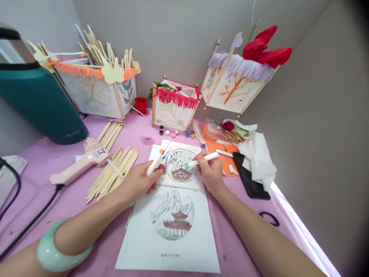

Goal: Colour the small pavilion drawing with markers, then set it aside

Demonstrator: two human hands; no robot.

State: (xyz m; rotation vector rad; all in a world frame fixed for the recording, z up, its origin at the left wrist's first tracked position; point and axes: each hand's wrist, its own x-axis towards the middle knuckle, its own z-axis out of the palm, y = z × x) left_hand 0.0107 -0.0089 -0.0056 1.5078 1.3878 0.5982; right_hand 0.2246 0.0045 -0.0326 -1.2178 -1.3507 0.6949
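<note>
My right hand (211,172) grips a white marker (203,159) with a green tip that touches a small paper (190,182) bearing a round drawing (181,165), half coloured brown. My left hand (140,181) rests on the paper's left edge and holds two more markers (158,158), one with an orange band. Below lies a larger printed sheet (170,246) showing a pagoda and mountains in a circle. A pale green bangle (54,252) sits on my left wrist.
On the pink table (57,200) lie a pink glue gun (80,163), bundles of wooden sticks (115,169), small paint pots (175,133), a black phone (249,175) and tissues (258,154). Three paper lanterns (173,107) stand at the back. A teal machine (37,100) is at left.
</note>
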